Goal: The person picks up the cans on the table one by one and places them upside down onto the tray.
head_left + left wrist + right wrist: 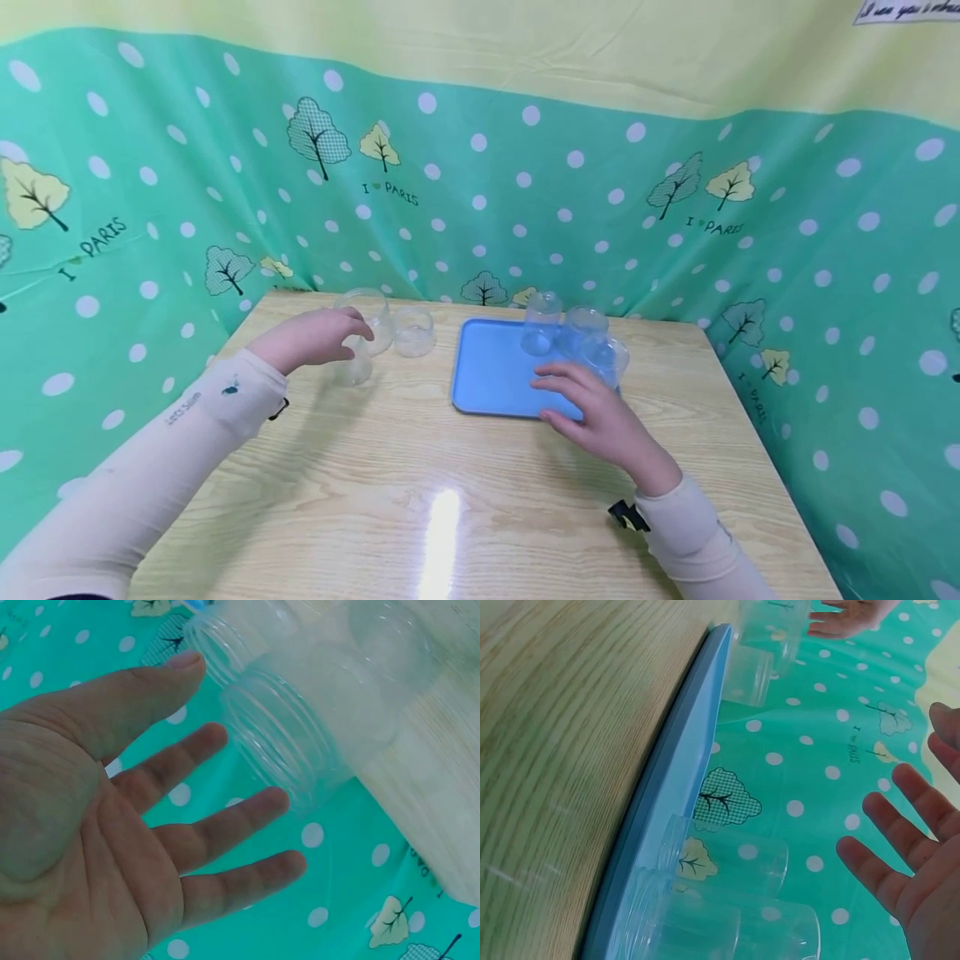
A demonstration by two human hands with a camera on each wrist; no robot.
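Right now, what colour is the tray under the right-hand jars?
Plain blue tray, no pattern visible; shows best in the head view.

Bright, even light lies over the table (pixel 390 467), throwing a white streak of glare (pixel 441 542) at six o'clock in the head view and a soft shadow (pixel 273 487) toward eight, while the left wrist view is dimmer, its clear jars (pixel 289 742) hazy around one.

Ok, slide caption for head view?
Left grip open beside clear containers on a table; right grip open near a blue tray bearing others.
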